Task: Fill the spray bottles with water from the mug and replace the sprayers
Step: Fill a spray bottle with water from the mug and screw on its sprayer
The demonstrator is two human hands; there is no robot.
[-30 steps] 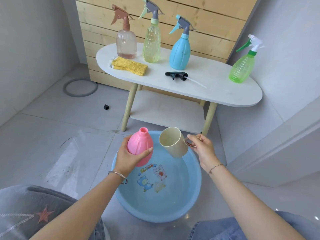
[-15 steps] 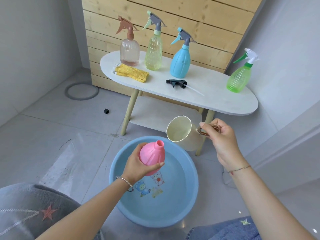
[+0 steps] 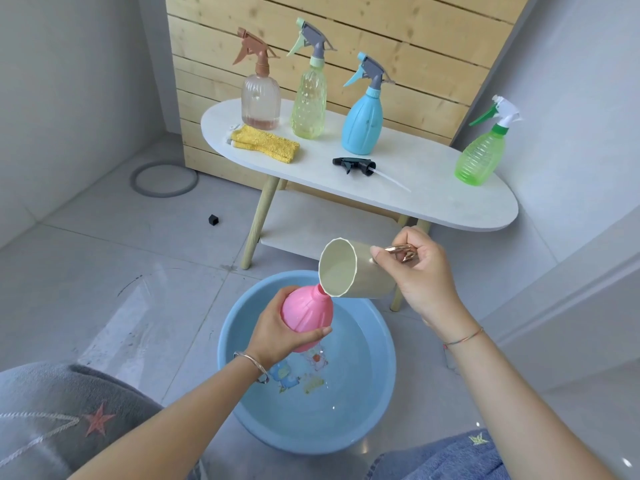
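The pink bottle hangs over the blue basin. The left hand has its grip clamped round the bottle's belly, and the bare neck points up and a little right. The mug lies just up and right of that neck, tipped almost onto its side. Its long axis runs roughly level, from the handle on the right to the mouth on the left. Its lower lip meets the bottle's opening (touching or a hair above, I cannot tell). The right hand has its grip clamped on the handle.

The pour turns on keeping that lip over the narrow neck. I judge the right hand sets the tilt while the left only steadies. No stream of water can be made out.

Count:
- 5 spray bottles: 1 in hand and 4 standing on the counter.
- The 4 are the clear bottle, the yellow-green bottle, the blue bottle and the green bottle, each with its sprayer on.
- 1 loose black sprayer lies between the blue bottle and the green bottle, likely the pink one's.
- 1 mug, 1 basin and 1 yellow cloth.
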